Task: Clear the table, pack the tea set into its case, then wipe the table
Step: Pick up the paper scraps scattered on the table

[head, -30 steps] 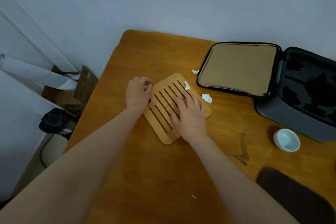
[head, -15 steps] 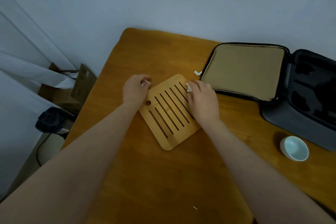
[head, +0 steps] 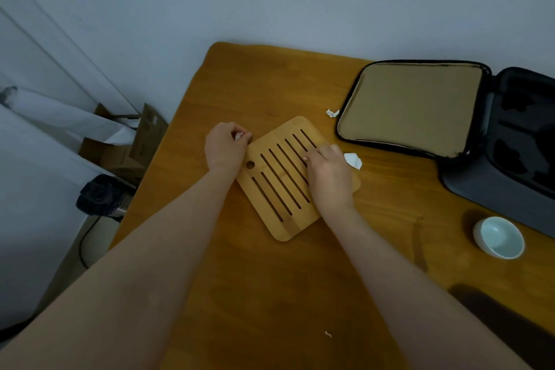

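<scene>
Left hand (head: 225,147) clutches a paper scrap (head: 238,136); right hand (head: 328,173) pinches something small on the slatted tray (head: 288,189). Gather the scrap (head: 353,160) beside the right hand next.

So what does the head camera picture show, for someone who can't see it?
Two bare hands rest on a slatted bamboo tray on a wooden table; the left hand pinches a paper scrap. More scraps, a white cup and an open case lie nearby.

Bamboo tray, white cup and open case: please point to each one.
bamboo tray (head: 279,186), head view, on the slatted top.
white cup (head: 499,237), head view, inside its bowl.
open case (head: 411,105), head view, on the tan lid lining.
</scene>
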A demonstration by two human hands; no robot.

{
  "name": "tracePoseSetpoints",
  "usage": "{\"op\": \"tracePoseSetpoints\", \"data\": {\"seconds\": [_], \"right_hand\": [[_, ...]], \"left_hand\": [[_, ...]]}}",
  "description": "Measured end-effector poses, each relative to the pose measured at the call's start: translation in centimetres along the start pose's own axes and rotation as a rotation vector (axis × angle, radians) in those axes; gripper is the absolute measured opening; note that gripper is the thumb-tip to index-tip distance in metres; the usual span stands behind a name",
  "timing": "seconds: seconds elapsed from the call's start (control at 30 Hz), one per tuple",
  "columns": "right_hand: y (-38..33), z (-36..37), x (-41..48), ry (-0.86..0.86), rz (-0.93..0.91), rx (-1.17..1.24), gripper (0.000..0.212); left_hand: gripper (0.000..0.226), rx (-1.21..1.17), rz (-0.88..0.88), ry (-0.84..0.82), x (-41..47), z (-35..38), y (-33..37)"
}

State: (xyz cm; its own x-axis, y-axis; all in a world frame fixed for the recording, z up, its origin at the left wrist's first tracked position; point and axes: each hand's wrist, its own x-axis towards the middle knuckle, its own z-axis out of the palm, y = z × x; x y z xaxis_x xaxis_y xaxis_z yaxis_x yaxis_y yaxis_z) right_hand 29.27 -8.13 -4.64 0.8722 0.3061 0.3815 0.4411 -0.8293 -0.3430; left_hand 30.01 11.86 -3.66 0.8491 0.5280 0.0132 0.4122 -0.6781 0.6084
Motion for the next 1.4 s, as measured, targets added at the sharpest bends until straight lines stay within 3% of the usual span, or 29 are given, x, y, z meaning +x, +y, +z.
{"op": "tracePoseSetpoints", "data": {"seconds": [0.17, 0.27, 0.43, 0.5, 0.57, 0.6, 0.73, 0.83, 0.93, 1.0, 1.07, 1.2, 1.33, 1.4], "right_hand": [[-1.1, -2.8, -1.7, -0.038, 0.289, 0.311, 0.016], [-2.3, -4.9, -1.3, -0.066, 0.564, 0.557, 0.033], [-5.4, -7.9, -0.7, 0.029, 0.783, 0.890, 0.064], [-6.4, -8.4, -1.3, 0.018, 0.778, 0.886, 0.065], [-6.9, -8.8, -2.2, 0.007, 0.747, 0.834, 0.061], [-7.0, -9.0, -2.7, -0.002, 0.726, 0.797, 0.058], [-7.2, -9.9, -4.2, -0.074, 0.583, 0.572, 0.037], [-7.2, -10.5, -4.9, -0.083, 0.354, 0.370, 0.021], [-6.8, -11.1, -5.9, 0.062, 0.149, 0.284, 0.015], [-5.7, -11.7, -5.9, 0.145, 0.177, 0.366, 0.014], [-3.5, -11.7, -5.0, 0.146, 0.336, 0.411, 0.014], [2.5, -9.1, -2.2, -0.129, 0.515, 0.127, 0.026], [5.4, -7.1, 0.9, -0.381, 0.440, -0.080, 0.035], [5.5, -6.5, 2.0, -0.480, 0.358, -0.190, 0.032]], "left_hand": [[0.009, -0.323, -0.234, 0.055, -0.6, -1.3, 1.5], [0.013, -0.708, -0.410, 0.040, -2.0, -2.2, 4.2], [0.021, -1.495, -0.821, -0.275, -7.4, -2.3, 9.0], [0.032, -1.613, -0.897, -0.454, -9.8, -1.6, 9.4], [0.059, -1.650, -0.876, -0.566, -11.7, -1.0, 9.4], [0.061, -1.683, -0.871, -0.587, -12.5, -1.0, 9.5], [0.025, -1.787, -0.947, -0.499, -14.1, -1.7, 10.5], [0.023, -1.810, -1.024, -0.531, -14.2, -1.9, 10.8], [0.035, -1.637, -1.059, -0.485, -13.9, -1.6, 11.1], [0.031, -1.741, -1.187, -0.440, -13.5, -1.5, 11.1], [0.025, -1.866, -1.260, -0.369, -12.8, -1.1, 10.5], [0.038, -1.761, -1.153, -0.381, -11.9, -0.8, 8.9], [0.030, -1.491, -1.010, -0.317, -11.3, -0.3, 8.3], [0.034, -1.161, -0.765, -0.247, -11.0, 0.2, 8.0]]}}
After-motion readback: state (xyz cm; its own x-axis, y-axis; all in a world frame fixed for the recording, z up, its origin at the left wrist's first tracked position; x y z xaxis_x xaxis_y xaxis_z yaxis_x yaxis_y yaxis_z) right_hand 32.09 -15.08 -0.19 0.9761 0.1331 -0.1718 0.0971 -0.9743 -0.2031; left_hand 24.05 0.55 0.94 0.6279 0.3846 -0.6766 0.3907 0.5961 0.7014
